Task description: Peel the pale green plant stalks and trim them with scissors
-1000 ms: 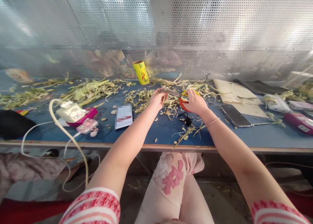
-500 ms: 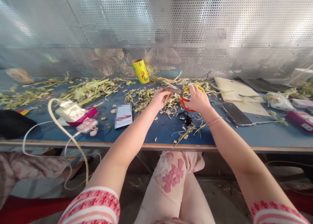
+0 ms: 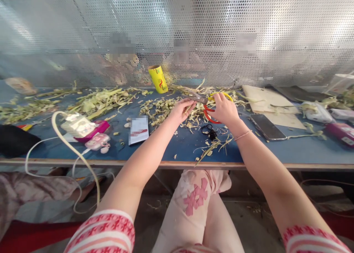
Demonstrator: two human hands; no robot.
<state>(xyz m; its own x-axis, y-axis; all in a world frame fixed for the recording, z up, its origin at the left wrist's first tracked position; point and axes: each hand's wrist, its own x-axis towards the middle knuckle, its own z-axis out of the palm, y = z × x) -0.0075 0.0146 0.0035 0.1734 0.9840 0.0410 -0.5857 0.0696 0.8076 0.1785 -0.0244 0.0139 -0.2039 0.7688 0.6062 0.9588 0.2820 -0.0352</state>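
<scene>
My right hand (image 3: 225, 108) grips a pair of scissors (image 3: 201, 99) by its handles, one loop yellow and the other red. The metal blades point left, slightly parted, toward my left hand (image 3: 180, 111). That hand is closed in a pinch right by the blades; whatever lies between its fingertips is too small to make out. Under both hands spreads a heap of pale green plant trimmings (image 3: 163, 107). A black cord bundle (image 3: 211, 132) lies on the table just below the scissors.
On the blue table (image 3: 171, 146) a yellow tube (image 3: 158, 79) stands tilted before a perforated metal screen (image 3: 210, 35). Leafy stalks (image 3: 102, 101), a power strip with cables (image 3: 91, 129) and a lit phone (image 3: 138, 130) lie left. A dark phone (image 3: 267, 127) and cardboard (image 3: 268, 100) lie right.
The scissor handles look a little more spread than before, and the red loop shows more clearly. Both hands stay in nearly the same place; the view has shifted slightly.
</scene>
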